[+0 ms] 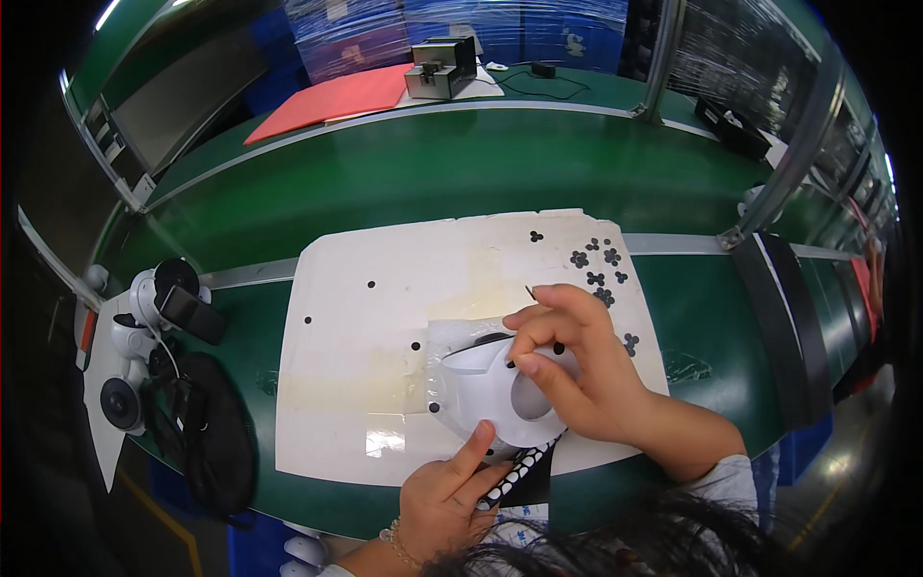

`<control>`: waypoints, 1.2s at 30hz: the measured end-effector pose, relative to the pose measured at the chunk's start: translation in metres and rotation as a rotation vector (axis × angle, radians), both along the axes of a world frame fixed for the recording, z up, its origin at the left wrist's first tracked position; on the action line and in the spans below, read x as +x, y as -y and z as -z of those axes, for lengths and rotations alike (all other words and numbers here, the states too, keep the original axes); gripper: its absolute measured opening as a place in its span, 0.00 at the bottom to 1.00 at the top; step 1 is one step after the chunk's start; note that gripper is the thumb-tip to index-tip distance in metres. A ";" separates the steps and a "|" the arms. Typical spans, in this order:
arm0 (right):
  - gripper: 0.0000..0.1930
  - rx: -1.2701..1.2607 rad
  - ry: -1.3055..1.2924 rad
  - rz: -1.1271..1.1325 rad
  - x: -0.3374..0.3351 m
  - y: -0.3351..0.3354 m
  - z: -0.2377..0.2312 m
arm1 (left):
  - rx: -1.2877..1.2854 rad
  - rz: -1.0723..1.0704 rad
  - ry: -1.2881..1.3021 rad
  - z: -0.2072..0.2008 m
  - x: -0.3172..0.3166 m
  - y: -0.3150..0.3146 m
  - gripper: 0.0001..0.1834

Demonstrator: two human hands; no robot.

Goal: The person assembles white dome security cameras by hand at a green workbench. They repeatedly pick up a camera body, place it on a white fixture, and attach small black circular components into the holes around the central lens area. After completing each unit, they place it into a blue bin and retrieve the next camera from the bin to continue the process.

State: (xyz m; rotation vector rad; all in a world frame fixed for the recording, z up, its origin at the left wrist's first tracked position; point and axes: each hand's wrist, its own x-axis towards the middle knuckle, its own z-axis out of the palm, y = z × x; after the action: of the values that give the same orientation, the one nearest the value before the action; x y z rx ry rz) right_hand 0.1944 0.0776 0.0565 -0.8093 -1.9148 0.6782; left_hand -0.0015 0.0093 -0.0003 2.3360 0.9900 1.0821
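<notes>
A white, rounded plastic housing (473, 392) with a grey oval patch lies on a clear plastic bag (444, 336) in front of me. My left hand (447, 505) steadies its near edge, with the index finger stretched onto the rim. Beside those fingers, a black strip with white round spots (524, 471) runs under the housing. My right hand (591, 370) is over the housing's right side, thumb and index finger pinched at a small black round pad (511, 364). Another black pad (559, 348) shows on the housing. A thin dark tip (530, 292) sticks up by the right fingers; its kind is unclear.
White cardboard (356, 375) covers the green bench, with several black pad clusters (603, 279) at its far right. White camera-like devices (121, 404) and a black pouch (221, 433) lie left. A dark panel (784, 327) stands right; a metal box (441, 69) sits behind.
</notes>
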 end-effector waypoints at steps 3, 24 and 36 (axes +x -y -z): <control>0.22 0.294 0.272 0.165 0.001 0.006 -0.003 | -0.026 0.027 0.022 -0.001 0.000 -0.002 0.23; 0.03 -0.014 0.231 0.109 0.001 0.041 0.009 | 0.052 -0.076 0.036 -0.004 0.007 -0.003 0.15; 0.12 0.504 0.469 0.409 0.017 0.062 0.031 | 0.020 -0.087 0.069 -0.007 0.009 -0.004 0.09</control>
State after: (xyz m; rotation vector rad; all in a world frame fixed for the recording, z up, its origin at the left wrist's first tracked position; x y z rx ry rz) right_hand 0.2112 0.0156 0.0252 -1.0407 -2.1012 -0.2650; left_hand 0.0071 0.0129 0.0066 2.2735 1.0689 1.2020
